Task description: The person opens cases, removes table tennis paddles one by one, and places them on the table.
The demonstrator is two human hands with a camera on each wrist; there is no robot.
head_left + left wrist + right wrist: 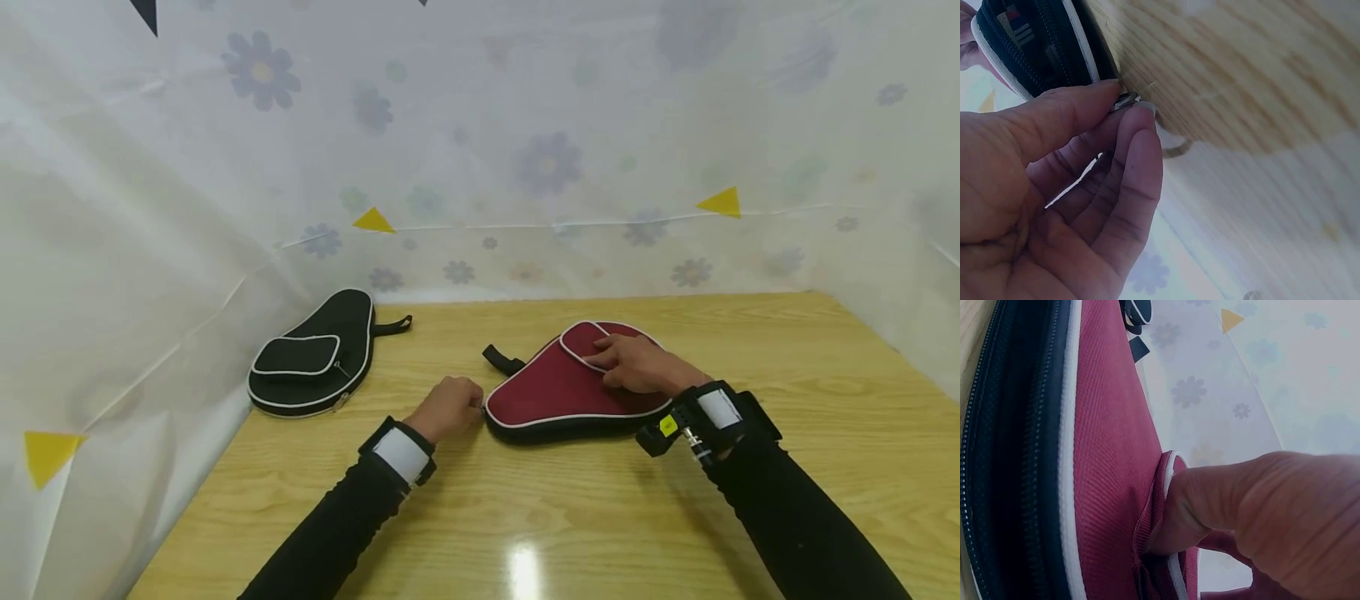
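Observation:
A red table tennis bat case [536, 387] with white piping and black sides lies on the table, its narrow end toward my left hand [450, 408]. In the left wrist view, that hand pinches a small metal zip pull [1126, 100] between thumb and fingers at the case's end. Two rows of zip teeth stand apart along the black side [1013, 456] in the right wrist view. My right hand [637, 364] grips the edge of the case's front pocket [1166, 481], its thumb tucked into the opening and its other fingers over the outside, partly hidden.
A black bat case [311, 354] with white piping and a wrist strap [393, 326] lies at the table's far left. Flower-patterned white sheeting [480, 150] hangs behind and at the sides of the wooden table [465, 533]. The red case's black strap [501, 360] points left.

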